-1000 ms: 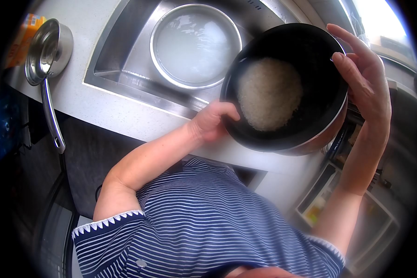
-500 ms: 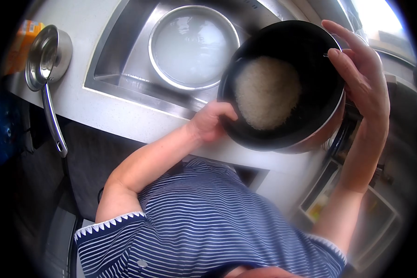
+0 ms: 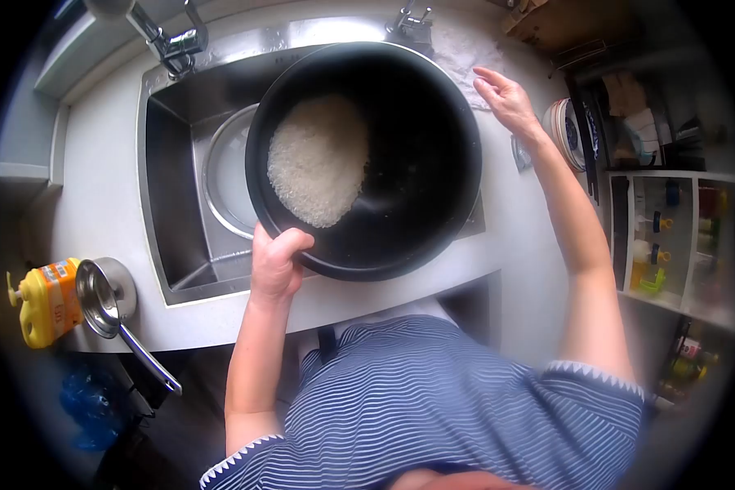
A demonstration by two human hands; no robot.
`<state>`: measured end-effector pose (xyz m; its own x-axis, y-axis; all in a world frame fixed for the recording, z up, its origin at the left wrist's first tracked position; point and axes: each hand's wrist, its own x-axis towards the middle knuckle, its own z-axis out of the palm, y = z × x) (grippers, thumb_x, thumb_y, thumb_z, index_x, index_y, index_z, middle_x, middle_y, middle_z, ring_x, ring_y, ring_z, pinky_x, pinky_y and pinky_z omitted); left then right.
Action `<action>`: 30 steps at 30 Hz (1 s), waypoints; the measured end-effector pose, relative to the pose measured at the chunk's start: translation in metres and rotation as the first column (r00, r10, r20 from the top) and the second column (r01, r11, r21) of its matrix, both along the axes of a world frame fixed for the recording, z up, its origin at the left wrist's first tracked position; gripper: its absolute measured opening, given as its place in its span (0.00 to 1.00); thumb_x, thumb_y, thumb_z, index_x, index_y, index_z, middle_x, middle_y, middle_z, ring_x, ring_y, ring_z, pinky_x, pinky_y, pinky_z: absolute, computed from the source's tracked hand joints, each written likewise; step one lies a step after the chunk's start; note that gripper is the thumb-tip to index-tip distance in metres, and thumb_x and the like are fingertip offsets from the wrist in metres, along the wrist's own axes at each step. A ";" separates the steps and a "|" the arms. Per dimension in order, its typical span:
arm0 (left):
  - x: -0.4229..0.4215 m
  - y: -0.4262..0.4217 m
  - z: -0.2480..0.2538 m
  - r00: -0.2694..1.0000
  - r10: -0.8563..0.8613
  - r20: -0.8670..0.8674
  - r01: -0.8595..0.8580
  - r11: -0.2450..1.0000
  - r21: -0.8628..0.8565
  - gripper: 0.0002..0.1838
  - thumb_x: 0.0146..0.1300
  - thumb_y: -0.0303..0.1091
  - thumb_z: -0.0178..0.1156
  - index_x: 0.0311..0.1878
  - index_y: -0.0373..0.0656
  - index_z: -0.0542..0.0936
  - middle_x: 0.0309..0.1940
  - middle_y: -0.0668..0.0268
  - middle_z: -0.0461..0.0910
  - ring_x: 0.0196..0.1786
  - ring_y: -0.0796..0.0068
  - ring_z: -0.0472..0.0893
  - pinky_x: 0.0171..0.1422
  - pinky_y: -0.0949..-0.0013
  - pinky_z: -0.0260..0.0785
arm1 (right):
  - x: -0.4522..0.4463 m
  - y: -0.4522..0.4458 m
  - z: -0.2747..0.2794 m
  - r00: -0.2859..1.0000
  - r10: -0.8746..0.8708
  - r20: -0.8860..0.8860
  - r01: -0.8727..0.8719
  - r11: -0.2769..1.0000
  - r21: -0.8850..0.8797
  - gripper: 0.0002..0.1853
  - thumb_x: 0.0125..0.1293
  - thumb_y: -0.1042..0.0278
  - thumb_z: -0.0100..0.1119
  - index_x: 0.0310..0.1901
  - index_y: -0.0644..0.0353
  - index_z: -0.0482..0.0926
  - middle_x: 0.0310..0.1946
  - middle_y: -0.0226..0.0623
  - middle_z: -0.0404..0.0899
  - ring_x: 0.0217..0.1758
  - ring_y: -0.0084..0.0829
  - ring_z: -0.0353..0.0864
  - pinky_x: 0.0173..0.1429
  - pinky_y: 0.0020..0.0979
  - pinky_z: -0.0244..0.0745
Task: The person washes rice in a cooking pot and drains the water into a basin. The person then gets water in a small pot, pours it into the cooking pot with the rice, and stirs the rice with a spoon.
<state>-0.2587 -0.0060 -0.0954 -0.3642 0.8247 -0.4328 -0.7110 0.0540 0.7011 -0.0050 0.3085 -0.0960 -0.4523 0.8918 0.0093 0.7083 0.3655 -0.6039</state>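
My left hand (image 3: 278,263) grips the near-left rim of a large black inner pot (image 3: 416,192), thumb over the edge. The pot is tilted above the sink, and wet white rice (image 3: 318,159) lies heaped against its left side. My right hand (image 3: 505,100) is off the pot, just beyond its right rim, with fingers apart and nothing held. Partly covered by the pot, a round metal basin (image 3: 230,175) of cloudy water sits in the sink. The underside of the pot is hidden.
The steel sink (image 3: 167,220) has a faucet (image 3: 180,51) at its back left. On the counter's left stand a saucepan (image 3: 121,286), its handle jutting past the edge, and a yellow jug (image 3: 47,302). A white cloth (image 3: 461,61) and stacked plates (image 3: 565,135) are at the right.
My right hand has let go of the pot's rim and moved away to the right. My left hand still holds the pot. The camera view has shifted, showing more of the right side.
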 end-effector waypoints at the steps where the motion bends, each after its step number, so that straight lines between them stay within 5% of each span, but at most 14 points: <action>1: -0.003 0.000 -0.001 0.999 -0.027 -0.030 0.027 1.000 0.005 0.18 0.41 0.14 0.50 0.40 0.34 0.74 0.31 0.66 0.75 0.33 0.75 0.75 0.37 0.75 0.66 | 0.014 0.022 -0.023 0.994 0.058 0.095 -0.062 0.997 0.047 0.28 0.62 0.40 0.51 0.60 0.44 0.70 0.59 0.42 0.70 0.63 0.40 0.68 0.63 0.39 0.63; 3: -0.004 0.005 0.009 0.996 -0.061 -0.072 0.061 0.998 -0.012 0.19 0.40 0.14 0.49 0.41 0.34 0.74 0.32 0.66 0.75 0.33 0.75 0.75 0.37 0.75 0.66 | 0.016 0.050 -0.057 0.950 -0.058 0.306 0.031 0.995 0.092 0.33 0.61 0.32 0.43 0.66 0.35 0.61 0.70 0.41 0.51 0.73 0.46 0.46 0.68 0.56 0.47; 5: 0.009 0.015 0.026 0.988 0.012 -0.151 -0.019 0.999 -0.047 0.20 0.40 0.14 0.49 0.42 0.34 0.74 0.31 0.66 0.74 0.32 0.75 0.74 0.36 0.76 0.66 | 0.007 0.050 -0.076 0.869 -0.103 0.483 0.118 0.993 -0.001 0.35 0.59 0.27 0.38 0.68 0.27 0.53 0.73 0.36 0.38 0.75 0.47 0.31 0.67 0.67 0.32; 6: 0.011 0.020 0.030 0.984 -0.025 -0.176 0.017 0.999 -0.046 0.21 0.40 0.14 0.49 0.42 0.34 0.73 0.32 0.66 0.74 0.32 0.75 0.74 0.36 0.76 0.66 | 0.010 0.039 -0.087 0.876 -0.117 0.468 0.079 0.992 0.099 0.36 0.59 0.28 0.38 0.68 0.27 0.52 0.73 0.36 0.36 0.76 0.45 0.27 0.67 0.67 0.26; 15: 0.047 0.070 0.063 0.936 -0.242 -0.255 0.243 0.970 -0.026 0.20 0.41 0.16 0.51 0.43 0.33 0.71 0.31 0.65 0.73 0.31 0.77 0.73 0.35 0.77 0.65 | 0.061 -0.048 -0.046 0.845 0.056 0.532 -0.094 0.995 0.045 0.34 0.63 0.37 0.38 0.70 0.34 0.50 0.73 0.37 0.33 0.75 0.47 0.25 0.68 0.65 0.22; 18: 0.062 0.098 0.073 0.911 -0.314 -0.268 0.314 0.948 -0.042 0.21 0.40 0.16 0.51 0.43 0.32 0.71 0.30 0.66 0.72 0.32 0.76 0.73 0.35 0.76 0.65 | 0.100 -0.076 -0.064 0.940 0.141 0.310 -0.167 0.984 0.058 0.35 0.62 0.45 0.46 0.69 0.45 0.52 0.73 0.41 0.36 0.75 0.49 0.30 0.66 0.68 0.27; 19: 0.071 0.109 0.079 0.908 -0.320 -0.271 0.324 0.946 -0.031 0.21 0.40 0.17 0.52 0.43 0.32 0.71 0.31 0.65 0.72 0.33 0.76 0.73 0.35 0.76 0.65 | 0.106 -0.090 -0.058 0.859 0.140 0.493 -0.194 0.979 0.059 0.36 0.61 0.47 0.48 0.69 0.47 0.53 0.72 0.42 0.38 0.75 0.48 0.32 0.66 0.68 0.28; 21: 0.085 0.131 0.083 0.884 -0.346 -0.315 0.345 0.937 -0.060 0.18 0.40 0.15 0.51 0.40 0.33 0.71 0.26 0.67 0.72 0.26 0.78 0.73 0.31 0.77 0.66 | 0.118 -0.107 -0.056 0.932 0.147 0.332 -0.186 0.979 0.087 0.37 0.58 0.50 0.53 0.68 0.50 0.55 0.71 0.43 0.43 0.75 0.45 0.35 0.66 0.67 0.31; 24: 0.105 0.171 0.083 0.761 -0.471 -0.445 0.483 0.870 -0.094 0.25 0.39 0.16 0.52 0.48 0.34 0.71 0.29 0.65 0.71 0.25 0.77 0.73 0.28 0.75 0.68 | 0.155 -0.118 -0.012 0.963 -0.165 -0.212 0.144 0.983 -0.110 0.17 0.59 0.72 0.57 0.51 0.59 0.74 0.48 0.39 0.77 0.53 0.38 0.75 0.58 0.33 0.68; 25: 0.114 0.181 0.090 0.721 -0.523 -0.456 0.541 0.835 -0.101 0.27 0.40 0.17 0.52 0.50 0.35 0.70 0.30 0.64 0.72 0.24 0.76 0.74 0.24 0.75 0.71 | 0.164 -0.109 -0.013 0.573 -0.392 -0.719 0.036 0.889 -0.456 0.14 0.66 0.67 0.51 0.52 0.58 0.73 0.47 0.35 0.78 0.50 0.33 0.77 0.54 0.33 0.71; 26: 0.124 0.192 0.090 0.682 -0.536 -0.498 0.561 0.820 -0.113 0.27 0.40 0.18 0.52 0.51 0.35 0.70 0.31 0.63 0.73 0.24 0.75 0.75 0.22 0.74 0.72 | 0.189 -0.112 0.000 0.639 -0.582 -0.504 0.227 0.768 -0.599 0.17 0.70 0.59 0.46 0.55 0.56 0.71 0.44 0.31 0.78 0.47 0.28 0.78 0.47 0.32 0.75; 30: 0.143 0.237 0.083 0.385 -0.657 -0.648 0.705 0.662 -0.252 0.30 0.47 0.22 0.53 0.59 0.39 0.66 0.33 0.56 0.77 0.24 0.69 0.79 0.17 0.72 0.73 | 0.193 -0.126 0.057 0.552 -0.572 -0.607 0.093 0.765 -0.637 0.21 0.69 0.56 0.47 0.60 0.56 0.66 0.39 0.28 0.78 0.41 0.19 0.77 0.35 0.24 0.75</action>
<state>-0.1159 0.2314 -0.0123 0.1840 0.9412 -0.2834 0.1812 0.2509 0.9509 0.1884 0.1822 -0.0389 -0.1596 0.9438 -0.2894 -0.0752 -0.3039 -0.9497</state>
